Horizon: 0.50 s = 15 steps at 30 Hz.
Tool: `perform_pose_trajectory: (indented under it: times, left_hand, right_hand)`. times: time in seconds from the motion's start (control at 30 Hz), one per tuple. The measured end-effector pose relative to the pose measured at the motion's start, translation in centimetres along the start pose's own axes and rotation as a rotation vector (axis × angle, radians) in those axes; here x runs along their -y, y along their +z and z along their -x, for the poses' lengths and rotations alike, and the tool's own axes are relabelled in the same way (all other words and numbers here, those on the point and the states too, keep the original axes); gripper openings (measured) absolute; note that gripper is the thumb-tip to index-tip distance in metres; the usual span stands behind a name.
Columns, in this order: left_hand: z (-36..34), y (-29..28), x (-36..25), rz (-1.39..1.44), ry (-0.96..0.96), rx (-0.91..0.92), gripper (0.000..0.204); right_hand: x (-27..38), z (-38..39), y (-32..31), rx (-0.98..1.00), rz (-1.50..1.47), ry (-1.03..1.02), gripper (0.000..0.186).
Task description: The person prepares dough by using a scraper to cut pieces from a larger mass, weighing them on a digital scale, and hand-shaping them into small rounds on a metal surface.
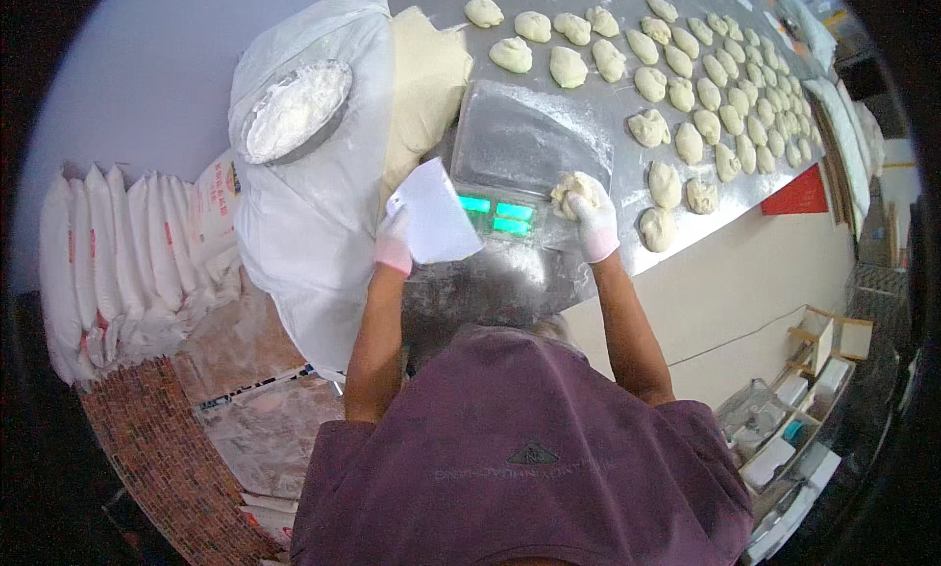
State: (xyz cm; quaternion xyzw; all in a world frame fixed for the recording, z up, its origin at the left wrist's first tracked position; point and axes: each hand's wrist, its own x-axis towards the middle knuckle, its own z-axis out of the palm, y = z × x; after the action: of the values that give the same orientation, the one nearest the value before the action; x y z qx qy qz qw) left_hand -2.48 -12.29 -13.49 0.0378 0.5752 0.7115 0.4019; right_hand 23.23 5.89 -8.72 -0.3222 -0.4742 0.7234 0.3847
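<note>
My left hand, in a white glove, grips a flat white dough scraper beside a large slab of dough. A piece of dough is held in my gloved right hand, at the near right corner of a scale. Flour dusts the scale's plate, which carries no dough. Its green displays glow between my hands. Many portioned dough pieces lie in rows across the metal table to the right.
A white sheet partly covers the slab, and a bowl of flour rests on it. Full white sacks stand at the left above the brick-patterned floor. On the right are a red object under the table edge and shelving.
</note>
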Motion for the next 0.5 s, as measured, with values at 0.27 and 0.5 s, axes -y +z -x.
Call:
perform_pose_trajectory:
  times: [0.27,0.5]
  left_hand:
    - [1.1,8.0,4.0,-0.013,-0.187,0.189,0.032]
    - [-0.7,6.7,-0.5,-0.574,0.101,0.204,0.032]
  right_hand:
    - [-0.7,-2.1,-6.0,-0.151,0.115,0.016,0.031]
    - [2.4,-3.1,-6.7,-0.211,0.076,0.073,0.024]
